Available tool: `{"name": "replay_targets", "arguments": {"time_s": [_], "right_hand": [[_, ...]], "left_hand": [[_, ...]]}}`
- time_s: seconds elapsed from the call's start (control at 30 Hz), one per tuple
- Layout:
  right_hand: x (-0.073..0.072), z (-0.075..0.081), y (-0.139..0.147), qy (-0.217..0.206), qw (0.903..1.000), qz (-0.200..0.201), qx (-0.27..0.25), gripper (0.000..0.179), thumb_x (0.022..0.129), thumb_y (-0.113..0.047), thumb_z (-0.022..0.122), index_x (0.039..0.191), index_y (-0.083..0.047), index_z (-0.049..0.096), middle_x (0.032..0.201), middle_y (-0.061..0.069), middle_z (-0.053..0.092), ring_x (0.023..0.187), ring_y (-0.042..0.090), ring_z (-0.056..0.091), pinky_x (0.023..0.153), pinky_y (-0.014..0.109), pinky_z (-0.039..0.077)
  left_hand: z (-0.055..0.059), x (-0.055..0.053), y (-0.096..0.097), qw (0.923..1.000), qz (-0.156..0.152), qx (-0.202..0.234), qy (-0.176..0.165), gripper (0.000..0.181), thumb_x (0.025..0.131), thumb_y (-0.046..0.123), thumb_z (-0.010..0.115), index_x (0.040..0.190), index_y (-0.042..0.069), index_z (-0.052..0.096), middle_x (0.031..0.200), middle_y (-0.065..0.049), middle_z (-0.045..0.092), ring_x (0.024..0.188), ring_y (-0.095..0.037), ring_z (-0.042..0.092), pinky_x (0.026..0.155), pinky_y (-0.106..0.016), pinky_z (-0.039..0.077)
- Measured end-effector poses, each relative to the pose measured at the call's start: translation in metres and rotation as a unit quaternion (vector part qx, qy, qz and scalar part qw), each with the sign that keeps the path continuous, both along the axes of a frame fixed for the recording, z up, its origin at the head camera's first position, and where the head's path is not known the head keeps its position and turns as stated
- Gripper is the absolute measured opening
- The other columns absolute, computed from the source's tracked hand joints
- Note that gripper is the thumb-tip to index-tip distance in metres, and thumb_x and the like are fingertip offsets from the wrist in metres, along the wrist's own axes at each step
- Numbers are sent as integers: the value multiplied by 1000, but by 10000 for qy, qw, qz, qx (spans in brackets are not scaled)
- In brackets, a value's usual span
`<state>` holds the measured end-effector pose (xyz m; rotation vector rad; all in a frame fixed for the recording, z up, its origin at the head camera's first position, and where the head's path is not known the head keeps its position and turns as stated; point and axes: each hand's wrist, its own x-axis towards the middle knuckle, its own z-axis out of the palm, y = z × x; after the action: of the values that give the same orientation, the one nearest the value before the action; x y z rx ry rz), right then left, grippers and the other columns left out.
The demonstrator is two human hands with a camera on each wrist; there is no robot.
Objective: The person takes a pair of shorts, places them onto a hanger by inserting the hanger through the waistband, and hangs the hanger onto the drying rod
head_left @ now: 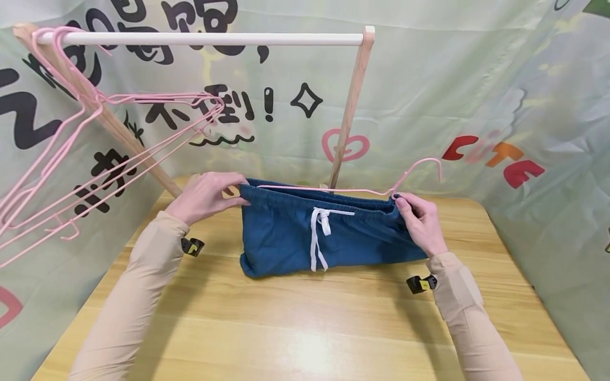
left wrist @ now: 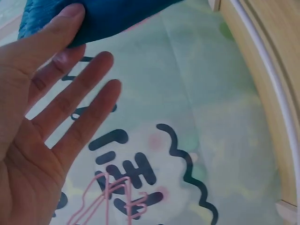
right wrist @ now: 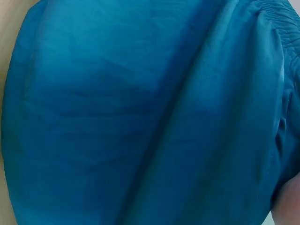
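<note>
Blue drawstring shorts (head_left: pixel 281 233) with a gathered waistband and a white tied cord (head_left: pixel 314 238) are held upright over the wooden table. At the waistband's left end, my left hand (head_left: pixel 209 196) pinches the fabric between thumb and forefinger; its other fingers are spread in the left wrist view. My right hand (head_left: pixel 424 219) pinches the waistband's right end, close by the neck of a pink hanger (head_left: pixel 310 188). The hanger lies along the waist opening, its hook pointing right and its far end hidden at the left. Blue cloth (right wrist: pixel 140 117) fills most of the right wrist view.
Several pink hangers (head_left: pixel 71 127) hang at the left from the white rail (head_left: pixel 214 38) of a wooden rack, whose right post (head_left: pixel 352 106) stands behind the shorts. A printed cloth backdrop (head_left: pixel 429 79) surrounds the wooden table (head_left: pixel 286 328).
</note>
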<state>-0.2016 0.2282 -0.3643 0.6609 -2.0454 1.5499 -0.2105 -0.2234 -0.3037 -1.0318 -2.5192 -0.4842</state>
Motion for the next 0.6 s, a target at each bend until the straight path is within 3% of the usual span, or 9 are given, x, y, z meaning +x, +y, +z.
{"name": "replay_targets", "arguments": {"time_s": [0.13,0.37,0.6], "right_hand": [[1,1,0,26,10000,-6,-53,29,96,12,53,102,-6,75,86,-23,66,71,-7,52,62,10,40],[0,1,-7,217,9991,46,352,15,93,17,54,100,16,68,86,-26,64,68,-8,50,59,11,38],[0,1,-12,421,9962,-1,761,21,89,19,58,99,9,72,90,-27,64,69,-6,50,61,11,38]], "left_hand": [[4,2,3,9998,-71,-79,-173,24,83,18,82,100,16,65,98,-1,76,85,-23,76,71,-40,61],[2,4,6,9921,-539,241,-1104,22,87,12,78,101,12,61,100,-4,73,97,-27,72,88,-47,58],[-6,4,14,9871,-750,295,-1386,22,89,10,75,106,10,60,100,-5,73,100,-27,72,90,-48,56]]}}
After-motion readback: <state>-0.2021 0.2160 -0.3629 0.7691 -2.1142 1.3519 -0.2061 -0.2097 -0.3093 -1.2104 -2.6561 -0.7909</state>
